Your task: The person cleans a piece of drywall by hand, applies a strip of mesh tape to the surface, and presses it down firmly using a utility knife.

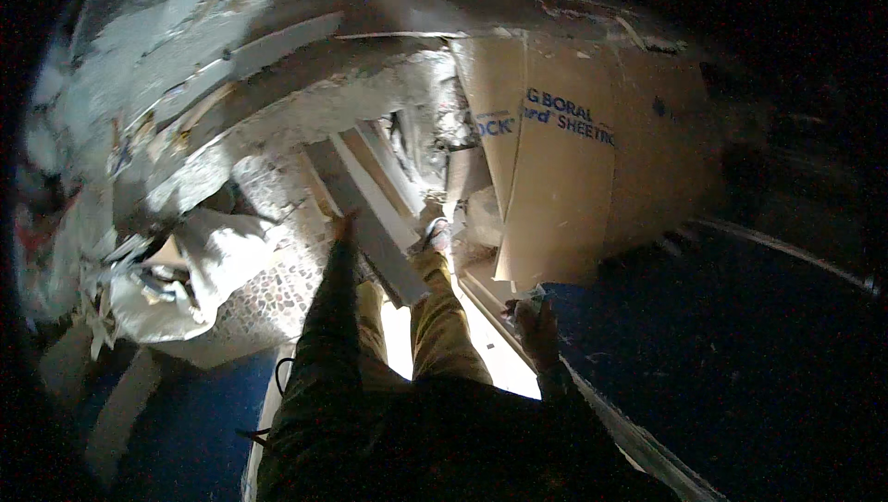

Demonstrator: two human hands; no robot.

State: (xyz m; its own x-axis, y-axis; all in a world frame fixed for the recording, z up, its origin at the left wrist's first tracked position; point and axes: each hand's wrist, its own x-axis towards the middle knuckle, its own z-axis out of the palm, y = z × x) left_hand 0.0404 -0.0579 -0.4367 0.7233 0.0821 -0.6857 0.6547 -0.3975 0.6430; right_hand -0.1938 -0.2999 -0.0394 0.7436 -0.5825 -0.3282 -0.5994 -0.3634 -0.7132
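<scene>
White sack (153,312), mouth open, slumped at far left on the pebble-pattern floor (264,303). Next, left hand (345,225) at the left long edge of a flat grey board (372,220), fingertips touching or just beside it; couldn't tell if they were clamped or only resting. The board lay to the right of those fingers, tilted, long axis running from upper left down to lower right, near end by the knees. Left was clearly the nearer hand. Left forearm (324,308) reached forward, nearly straight. Trouser legs (437,322) stood either side of the board's near end. Right hand (536,328) sat well apart from the board, low, just below a brown paper-faced sheet (564,197); fingers looked bent near a small pale item (533,293), grip unclear in the dark.
</scene>
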